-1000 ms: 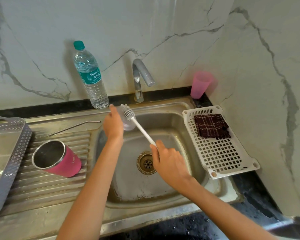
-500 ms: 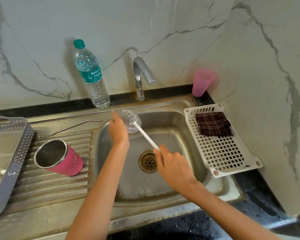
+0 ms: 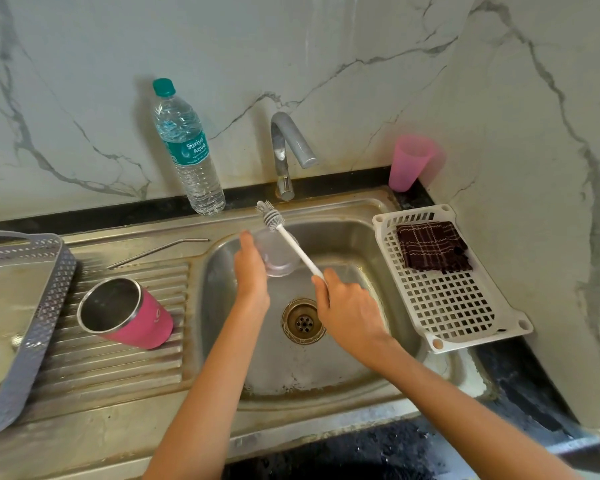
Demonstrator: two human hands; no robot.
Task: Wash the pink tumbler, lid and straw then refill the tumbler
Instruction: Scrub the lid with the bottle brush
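Left hand (image 3: 252, 275) holds clear lid (image 3: 279, 258) over sink (image 3: 361, 233); right hand (image 3: 347, 306) grips white brush (image 3: 291, 242), bristles above lid. Pink tumbler (image 3: 129, 315) lies sideways on drainboard (image 3: 118, 368), straw (image 3: 156, 252) behind.

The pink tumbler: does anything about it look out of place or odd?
Yes. The tumbler lies on its side on the ribbed drainboard, with its open mouth turned left, not upright. It might roll there. Nothing about it looks spilled or damaged.
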